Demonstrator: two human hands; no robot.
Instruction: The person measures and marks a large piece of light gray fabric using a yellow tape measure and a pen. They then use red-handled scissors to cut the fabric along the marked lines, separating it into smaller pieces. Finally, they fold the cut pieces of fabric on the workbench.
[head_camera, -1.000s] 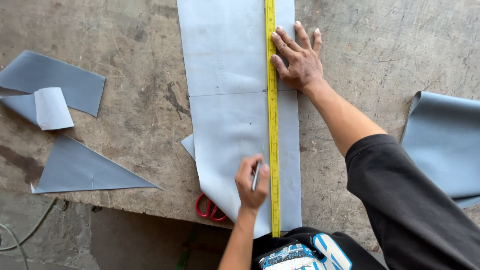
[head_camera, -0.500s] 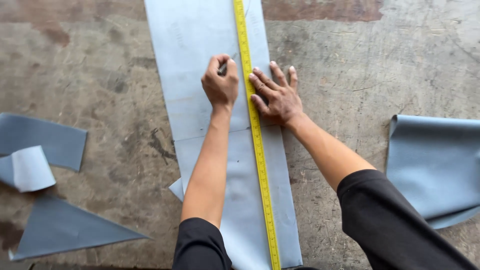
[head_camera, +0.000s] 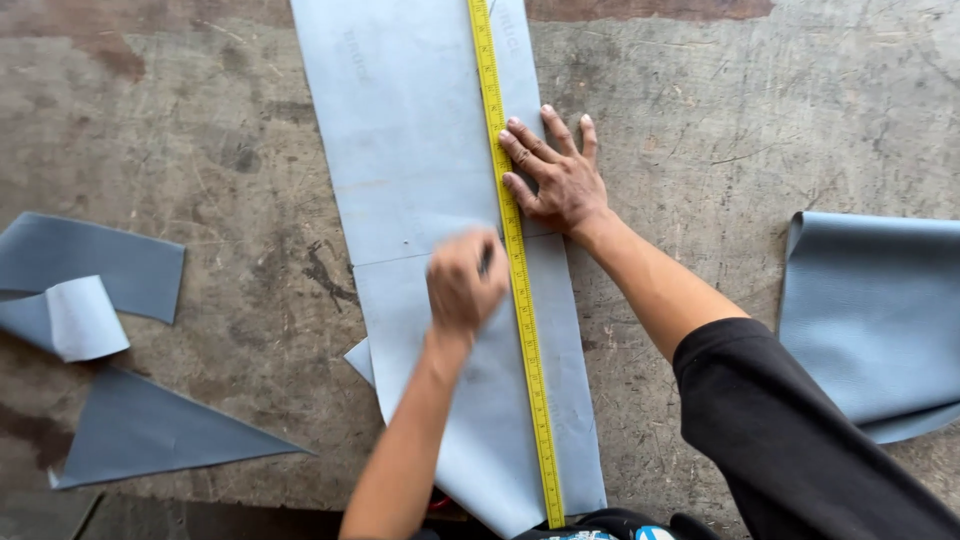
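In the head view, a long pale grey sheet of leather-like material (head_camera: 430, 200) lies down the middle of the worn concrete-grey tabletop (head_camera: 200, 120), reaching its near edge. A yellow measuring tape (head_camera: 515, 260) runs along the sheet's right side. The right hand (head_camera: 560, 180) lies flat, fingers spread, pressing the tape down. The left hand (head_camera: 465, 285), blurred, is clenched around a dark pen-like tool (head_camera: 485, 260) just beside the tape. Grey offcuts (head_camera: 90, 270) lie toward the left edge, a folded grey piece (head_camera: 880, 310) at the right edge.
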